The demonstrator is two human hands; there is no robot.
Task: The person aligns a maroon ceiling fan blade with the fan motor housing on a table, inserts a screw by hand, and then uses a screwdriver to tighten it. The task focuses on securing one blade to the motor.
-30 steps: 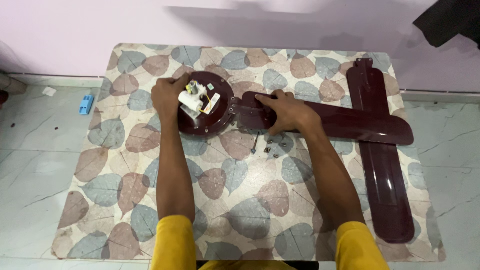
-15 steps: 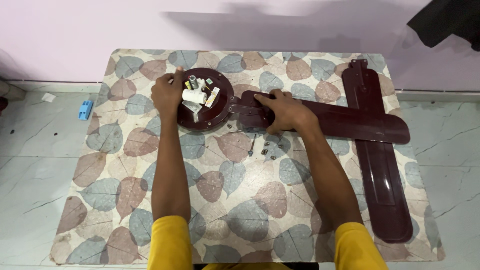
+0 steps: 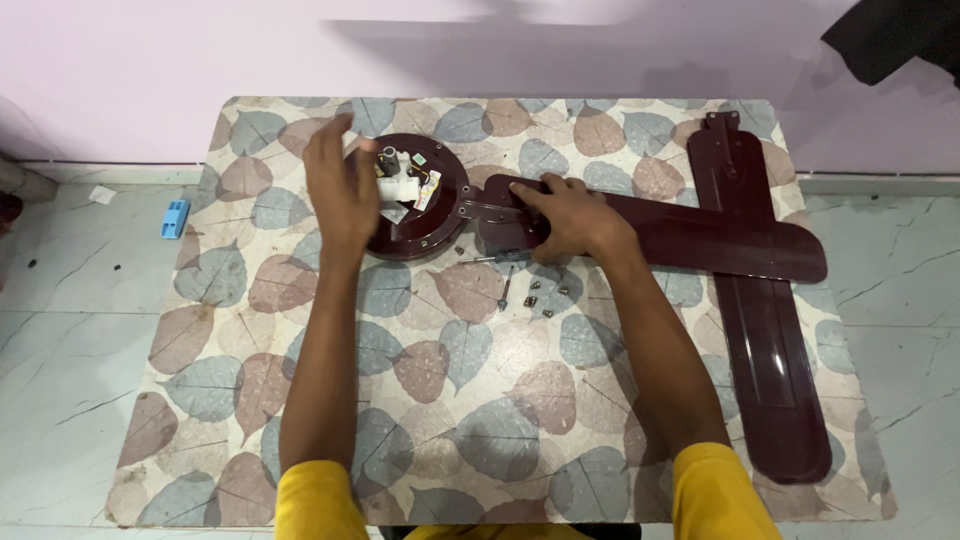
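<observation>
A dark red ceiling fan motor housing [image 3: 440,215] lies open on a leaf-patterned mat [image 3: 450,400], white wiring parts showing inside. My left hand [image 3: 340,185] hovers over its left side, fingers spread, holding nothing. My right hand [image 3: 565,215] presses flat on the inner end of a maroon fan blade [image 3: 720,235] whose bracket meets the housing. Several small screws [image 3: 540,295] and a thin screwdriver [image 3: 505,290] lie just below that hand.
A second maroon blade [image 3: 765,330] lies crosswise under the first at the right. A small blue object [image 3: 175,218] sits on the marble floor to the left. A pink wall runs behind; a dark object hangs at top right.
My left hand has lifted off the motor housing's left rim and opened. The right hand stays on the blade's inner end.
</observation>
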